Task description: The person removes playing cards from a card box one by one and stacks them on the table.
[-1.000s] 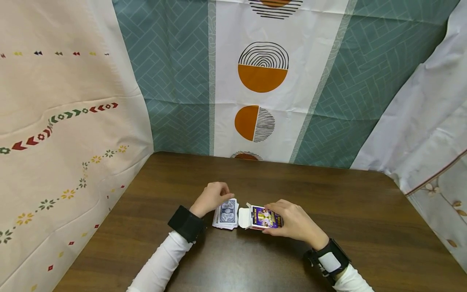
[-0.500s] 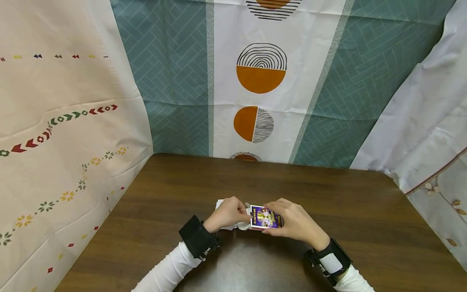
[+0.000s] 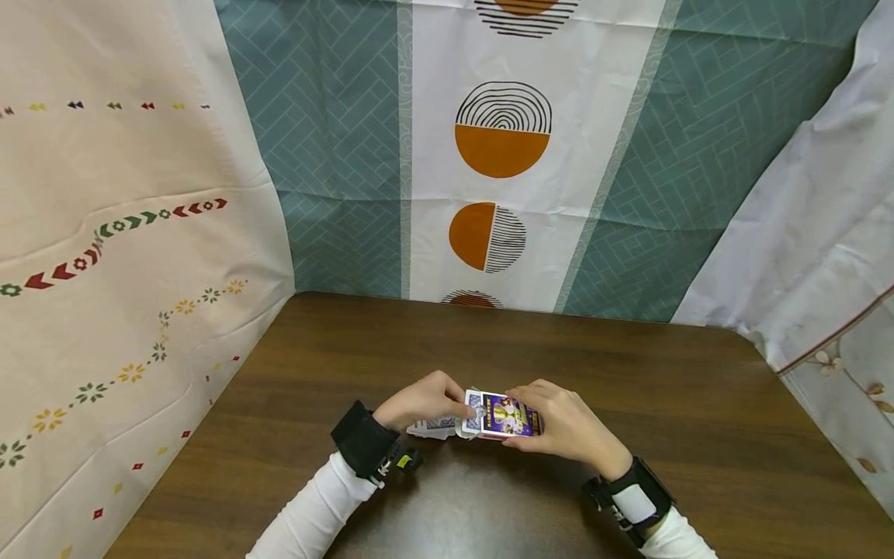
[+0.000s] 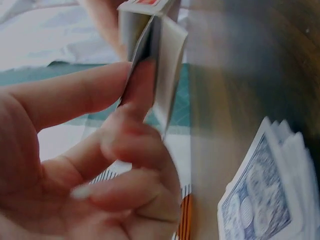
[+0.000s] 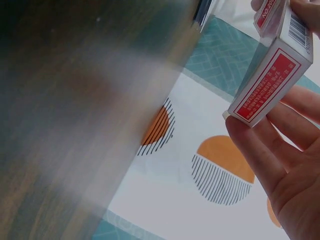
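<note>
In the head view, my left hand [image 3: 424, 402] pinches a blue-backed playing card [image 3: 474, 401] at the mouth of a purple card box [image 3: 510, 417]. The card lies partly inside the box; whether it is just one card I cannot tell. My right hand [image 3: 562, 423] grips the box from its closed end, thumb and fingers on opposite sides. Partly covered by the left hand, a pile of playing cards [image 3: 438, 428] lies face down left of the box. Uneven edges show on that pile [image 4: 262, 190] in the left wrist view. Red printed panels mark the box's sides [image 5: 270, 85] in the right wrist view.
A brown wooden table [image 3: 628, 373] bears everything. Behind it hangs a teal and white curtain [image 3: 433, 116] with orange circles. Patterned pale cloth [image 3: 140, 233] borders the left side, and white cloth [image 3: 803, 233] the right.
My left hand has moved from the card pile rightward to the box opening, then slightly back left, and a card now shows in the opening. The right hand and box have stayed put.
</note>
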A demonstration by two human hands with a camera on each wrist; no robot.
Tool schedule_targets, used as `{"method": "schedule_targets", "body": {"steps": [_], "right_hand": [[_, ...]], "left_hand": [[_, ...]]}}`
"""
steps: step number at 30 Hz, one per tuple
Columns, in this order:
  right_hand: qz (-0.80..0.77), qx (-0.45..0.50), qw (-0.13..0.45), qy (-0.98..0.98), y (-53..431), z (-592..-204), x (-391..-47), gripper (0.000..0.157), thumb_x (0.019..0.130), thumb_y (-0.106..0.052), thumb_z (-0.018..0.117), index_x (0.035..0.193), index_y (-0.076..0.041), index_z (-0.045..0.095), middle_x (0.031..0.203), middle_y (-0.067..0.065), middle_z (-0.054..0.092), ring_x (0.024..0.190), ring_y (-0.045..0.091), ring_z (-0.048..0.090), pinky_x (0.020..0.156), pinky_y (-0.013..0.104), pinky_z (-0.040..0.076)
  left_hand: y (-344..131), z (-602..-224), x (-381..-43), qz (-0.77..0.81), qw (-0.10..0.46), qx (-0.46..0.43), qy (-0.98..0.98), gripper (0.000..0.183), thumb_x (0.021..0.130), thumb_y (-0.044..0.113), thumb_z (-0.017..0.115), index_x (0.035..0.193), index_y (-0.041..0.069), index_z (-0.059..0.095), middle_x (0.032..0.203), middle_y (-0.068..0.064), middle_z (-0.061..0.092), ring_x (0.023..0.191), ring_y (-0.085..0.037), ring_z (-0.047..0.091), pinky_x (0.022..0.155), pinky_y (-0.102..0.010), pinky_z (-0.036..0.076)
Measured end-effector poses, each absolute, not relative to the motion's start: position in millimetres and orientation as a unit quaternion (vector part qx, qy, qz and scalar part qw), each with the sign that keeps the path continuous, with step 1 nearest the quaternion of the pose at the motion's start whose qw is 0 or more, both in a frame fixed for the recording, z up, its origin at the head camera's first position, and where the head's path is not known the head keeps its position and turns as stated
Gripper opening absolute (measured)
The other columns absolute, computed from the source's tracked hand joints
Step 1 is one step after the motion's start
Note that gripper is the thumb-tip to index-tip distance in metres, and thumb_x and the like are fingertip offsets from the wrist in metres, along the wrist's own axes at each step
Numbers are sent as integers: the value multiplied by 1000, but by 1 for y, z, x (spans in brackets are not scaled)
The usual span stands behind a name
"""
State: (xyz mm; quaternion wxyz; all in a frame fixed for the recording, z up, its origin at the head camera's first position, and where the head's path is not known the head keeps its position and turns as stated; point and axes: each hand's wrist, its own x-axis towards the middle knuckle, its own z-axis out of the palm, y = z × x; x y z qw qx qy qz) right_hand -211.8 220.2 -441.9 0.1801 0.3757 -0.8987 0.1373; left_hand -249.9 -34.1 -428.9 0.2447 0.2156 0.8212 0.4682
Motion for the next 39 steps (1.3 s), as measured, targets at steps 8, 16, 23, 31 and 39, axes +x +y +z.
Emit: {"method": "schedule_targets", "body": {"steps": [8,16,23,31,39], "right_hand": [[135,365,188,-902,225,-443,-214,61,70,-55,80,113,-12,69,98,-4,69,85,3,56,67,20,49],[138,363,190,-902,226,-443,-216,60,71,-53,80,112,-11,69,98,-4,69,85,4,55,66,21,48],[134,360,190,-903,226,-444,-215,60,70,-53,80,111,-11,69,98,-3,69,85,4,56,66,21,48],[133,355,179,-908,226,-443,-215,60,73,-55,78,112,-11,68,98,-2,68,85,5,56,66,21,49],[132,360,179,-906,227,-443,-216,61,73,-55,78,112,-10,68,98,-2,68,84,5,56,65,21,48]], "left_hand": [[-51,-419,-256,513,294,207,780,16,95,5,57,95,-8,67,80,-7,64,66,-13,63,61,-24,51],[-68,-418,-264,540,311,207,754,20,96,-2,48,109,-13,60,89,-11,66,74,-16,70,79,-36,57],[-88,-421,-276,544,297,229,750,29,94,-3,51,122,-13,56,97,-13,68,77,-11,64,82,-34,54],[-101,-436,-289,546,246,185,779,29,94,-2,55,121,-9,62,98,-8,66,76,-10,56,74,-26,50],[-88,-456,-294,515,150,59,842,11,87,0,67,95,-7,70,72,-4,63,58,-8,56,60,-24,51]]}}
